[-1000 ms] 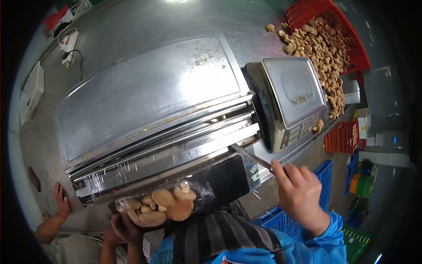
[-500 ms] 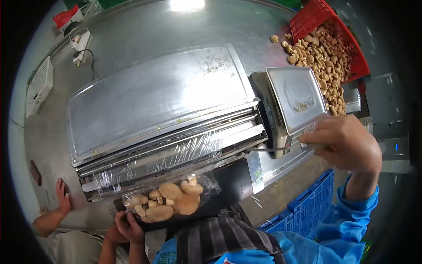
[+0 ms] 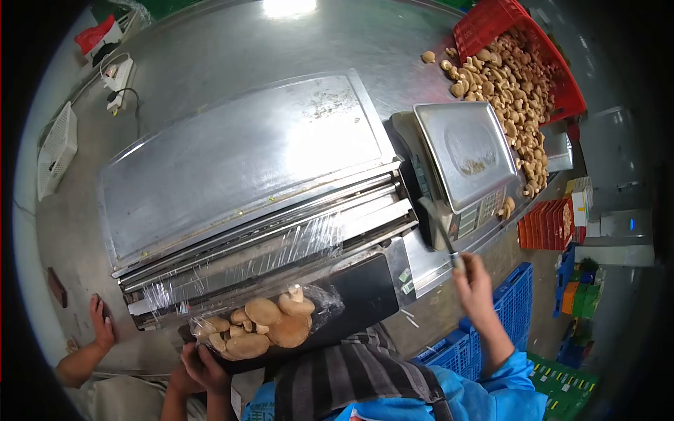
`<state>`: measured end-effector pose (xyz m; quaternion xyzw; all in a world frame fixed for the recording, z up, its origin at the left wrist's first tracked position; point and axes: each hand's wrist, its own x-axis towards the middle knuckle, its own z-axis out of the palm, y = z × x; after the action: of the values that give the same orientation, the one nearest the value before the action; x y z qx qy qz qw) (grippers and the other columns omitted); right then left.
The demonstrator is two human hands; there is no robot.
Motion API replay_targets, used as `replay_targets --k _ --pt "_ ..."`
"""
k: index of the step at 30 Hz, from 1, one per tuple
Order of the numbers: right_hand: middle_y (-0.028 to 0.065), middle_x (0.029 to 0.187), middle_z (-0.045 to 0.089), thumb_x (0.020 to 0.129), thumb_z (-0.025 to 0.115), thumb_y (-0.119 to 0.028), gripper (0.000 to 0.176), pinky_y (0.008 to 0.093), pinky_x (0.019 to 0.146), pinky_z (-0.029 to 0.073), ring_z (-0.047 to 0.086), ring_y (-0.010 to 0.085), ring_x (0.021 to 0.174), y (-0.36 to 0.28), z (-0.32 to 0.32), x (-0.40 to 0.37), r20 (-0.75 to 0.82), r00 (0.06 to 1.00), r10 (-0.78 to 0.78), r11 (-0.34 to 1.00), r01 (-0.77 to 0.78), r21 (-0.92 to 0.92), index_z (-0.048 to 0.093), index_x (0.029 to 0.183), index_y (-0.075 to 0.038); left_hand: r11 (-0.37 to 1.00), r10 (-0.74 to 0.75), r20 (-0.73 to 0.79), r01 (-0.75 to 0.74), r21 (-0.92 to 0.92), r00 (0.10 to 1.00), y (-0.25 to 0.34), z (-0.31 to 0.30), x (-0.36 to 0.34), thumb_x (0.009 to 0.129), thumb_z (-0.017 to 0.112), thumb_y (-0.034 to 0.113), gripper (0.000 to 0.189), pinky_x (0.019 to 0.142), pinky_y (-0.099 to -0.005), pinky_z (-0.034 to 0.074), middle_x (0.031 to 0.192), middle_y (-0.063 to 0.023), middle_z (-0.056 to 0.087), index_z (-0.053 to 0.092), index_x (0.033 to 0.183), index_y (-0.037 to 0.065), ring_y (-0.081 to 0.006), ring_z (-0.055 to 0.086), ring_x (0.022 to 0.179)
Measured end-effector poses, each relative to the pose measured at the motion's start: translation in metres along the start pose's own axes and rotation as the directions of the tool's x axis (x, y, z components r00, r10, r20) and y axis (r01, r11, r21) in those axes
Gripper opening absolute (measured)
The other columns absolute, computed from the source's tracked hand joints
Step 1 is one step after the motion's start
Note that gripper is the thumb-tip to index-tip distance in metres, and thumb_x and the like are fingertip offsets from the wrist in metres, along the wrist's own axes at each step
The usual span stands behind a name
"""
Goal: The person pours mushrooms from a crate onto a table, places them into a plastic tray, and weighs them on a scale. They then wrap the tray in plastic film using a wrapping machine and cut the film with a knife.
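My right hand (image 3: 474, 284), below a blue sleeve, is closed round the handle of a knife-like tool (image 3: 442, 226). Its narrow, curved dark blade points up and left, in front of the scale (image 3: 465, 158). At lower left, my left hand (image 3: 210, 368) has its fingers bent at the left end of a film-covered pack of mushrooms (image 3: 262, 312). The pack has large brown caps under clear plastic and lies on the dark plate (image 3: 365, 284) of the wrapping machine (image 3: 246, 175). Another forearm and hand overlap my left hand, so its grip is partly hidden.
A red crate (image 3: 572, 98) lies tipped at upper right, with loose mushrooms (image 3: 516, 91) spilling toward the scale. Another person's hand (image 3: 102, 324) rests on the table at left. A power strip (image 3: 119, 83) and white basket (image 3: 57, 151) stand behind it. Blue pallets (image 3: 512, 302) are on the floor.
My right hand has moved left and down from the scale's front corner, and the tool has swung from nearly level to steeply upright. My left hand stays by the mushroom pack. The view has shifted slightly.
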<state>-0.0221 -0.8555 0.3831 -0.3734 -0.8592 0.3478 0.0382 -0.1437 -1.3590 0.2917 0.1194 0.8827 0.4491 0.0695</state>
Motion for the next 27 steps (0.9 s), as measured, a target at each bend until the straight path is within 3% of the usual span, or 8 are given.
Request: replay_targets --k 3,7,11,15,20,23,25,27 --pt "0.0244 0.093 0.058 0.081 0.059 -0.012 0.035 0.0386 0.071 0.048 0.061 0.0356 0.082 0.041 0.038 -0.010 0.000 0.994 -0.105 0.969 0.102 -0.223 0.047 0.112 -0.001 0.987 -0.153 -0.311 0.128 -0.099 0.938 0.009 0.035 -0.005 0.093 0.042 0.007 0.016 0.080 -0.0291 0.042 0.101 -0.0089 0.048 0.040 0.108 0.003 -0.0158 0.049 0.091" --pt "0.0244 0.090 0.058 0.081 0.060 -0.010 0.035 0.0421 0.071 0.047 0.058 0.0419 0.082 0.070 0.072 0.005 0.013 0.999 -0.042 0.998 0.043 -0.052 0.046 0.112 -0.002 0.945 -0.230 -0.175 0.177 -0.275 0.957 0.011 0.025 -0.006 0.094 0.042 0.008 0.017 0.075 -0.0236 0.042 0.099 -0.0066 0.047 0.040 0.111 0.003 -0.0110 0.048 0.087" --pt "0.0239 0.094 0.059 0.080 0.062 -0.011 0.036 0.0415 0.073 0.047 0.058 0.0405 0.085 0.075 0.074 0.019 -0.024 0.982 -0.189 0.969 0.182 -0.168 0.048 0.112 -0.001 0.894 -0.269 -0.092 0.212 -0.396 0.959 0.038 0.018 0.008 0.095 0.042 0.009 0.019 0.071 -0.0202 0.039 0.092 -0.0022 0.044 0.035 0.112 0.004 -0.0076 0.044 0.080" --pt "0.0218 0.095 0.061 0.080 0.064 -0.019 0.040 0.0402 0.074 0.048 0.061 0.0371 0.086 0.065 0.066 0.015 -0.104 0.962 -0.252 0.958 0.233 -0.166 0.051 0.115 -0.004 0.978 0.091 0.219 -0.045 -0.204 0.971 0.038 -0.014 0.013 0.096 0.039 0.010 0.022 0.069 -0.0213 0.038 0.087 -0.0017 0.041 0.029 0.114 0.006 -0.0081 0.041 0.078" --pt "0.0222 0.086 0.062 0.083 0.060 -0.030 0.039 0.0427 0.069 0.048 0.061 0.0394 0.080 0.070 0.065 0.016 -0.129 0.986 -0.102 0.986 0.083 -0.145 0.049 0.115 -0.009 0.946 -0.036 0.180 0.092 -0.310 0.983 0.023 0.000 0.006 0.096 0.035 0.009 0.022 0.071 -0.0233 0.036 0.086 -0.0028 0.039 0.027 0.115 0.008 -0.0097 0.038 0.078" --pt "0.0258 0.095 0.060 0.084 0.059 -0.027 0.040 0.0434 0.072 0.047 0.059 0.0423 0.086 0.070 0.071 0.029 -0.097 0.995 0.000 0.979 -0.020 -0.204 0.045 0.112 -0.002 0.929 -0.061 0.179 0.122 -0.349 0.982 0.045 -0.006 0.010 0.088 0.049 0.014 0.038 0.074 -0.0254 0.036 0.088 -0.0033 0.038 0.025 0.118 0.007 -0.0122 0.038 0.080" --pt "0.0258 0.093 0.060 0.084 0.059 -0.026 0.039 0.0444 0.072 0.047 0.059 0.0432 0.085 0.062 0.076 0.035 -0.060 0.997 0.056 0.959 -0.070 -0.275 0.047 0.110 -0.001 0.736 -0.399 0.054 0.355 -0.576 0.916 0.019 0.011 0.007 0.079 0.062 0.015 0.058 0.078 -0.0270 0.035 0.090 -0.0040 0.038 0.022 0.120 0.006 -0.0140 0.039 0.084" --pt "0.0218 0.090 0.059 0.083 0.060 -0.018 0.025 0.0403 0.073 0.046 0.058 0.0359 0.084 0.065 0.082 0.034 -0.186 0.967 -0.175 0.964 0.131 -0.230 0.054 0.097 0.001 0.842 -0.167 0.195 0.243 -0.482 0.967 0.001 -0.006 0.004 0.073 0.068 0.016 0.067 0.079 -0.0279 0.035 0.091 -0.0044 0.038 0.021 0.121 0.005 -0.0148 0.039 0.085"
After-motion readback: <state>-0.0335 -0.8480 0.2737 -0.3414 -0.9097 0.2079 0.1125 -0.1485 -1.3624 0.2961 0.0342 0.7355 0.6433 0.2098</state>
